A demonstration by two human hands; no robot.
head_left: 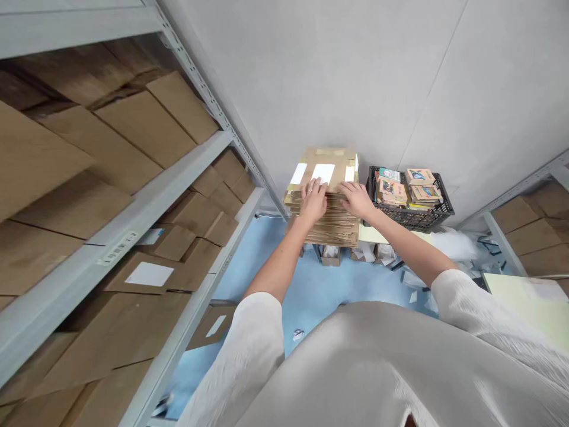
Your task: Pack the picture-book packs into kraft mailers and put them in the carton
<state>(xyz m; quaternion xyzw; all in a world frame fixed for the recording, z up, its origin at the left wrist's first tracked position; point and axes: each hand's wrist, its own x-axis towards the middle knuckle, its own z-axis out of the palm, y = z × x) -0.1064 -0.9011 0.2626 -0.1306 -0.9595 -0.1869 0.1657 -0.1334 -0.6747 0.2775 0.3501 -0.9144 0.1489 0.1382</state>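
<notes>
A tall stack of flattened cardboard boxes (329, 222) stands against the wall, with white labels and yellowish tape on its top piece. My left hand (314, 198) rests on the near edge of the top cardboard, fingers spread and touching a white label (323, 173). Slightly to the right, my right hand (355, 197) lies over the same edge near the stack's right corner, its fingers stretched out. Both thumbs are partly hidden, and no grip on a single piece shows.
Right of the stack, a black plastic crate (415, 219) holds several books. Metal shelving (178, 184) full of cardboard boxes lines the left; another shelf (507, 243) stands at right. Boxes and white wrapping (453, 243) lie around a pale table (376, 235) over the blue floor (347, 284).
</notes>
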